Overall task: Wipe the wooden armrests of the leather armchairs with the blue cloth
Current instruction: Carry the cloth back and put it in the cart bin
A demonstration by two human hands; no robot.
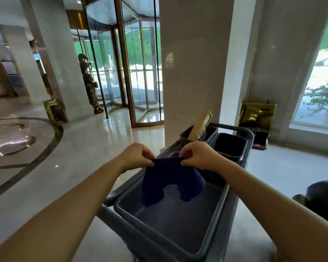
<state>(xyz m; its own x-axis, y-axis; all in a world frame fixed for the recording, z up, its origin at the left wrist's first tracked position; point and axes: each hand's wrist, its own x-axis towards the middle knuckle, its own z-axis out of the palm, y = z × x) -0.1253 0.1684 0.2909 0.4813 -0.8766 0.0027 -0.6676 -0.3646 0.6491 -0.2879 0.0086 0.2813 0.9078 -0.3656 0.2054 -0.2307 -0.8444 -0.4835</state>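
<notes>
Above the cart tub [212, 220], both hands pinch the blue cloth [169, 182].

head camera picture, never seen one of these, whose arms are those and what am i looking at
The camera sits on a person's head and looks forward and down, so the two bare arms are that person's own. The left hand and right hand each pinch the top edge of a blue cloth, which hangs between them. Below it is a grey cleaning cart with a big tub, apparently empty. Farther back on the cart are a small dark bin and a basket holding a wooden-handled tool. Around it is a marble lobby with a revolving door. No full armchair shows.
</notes>
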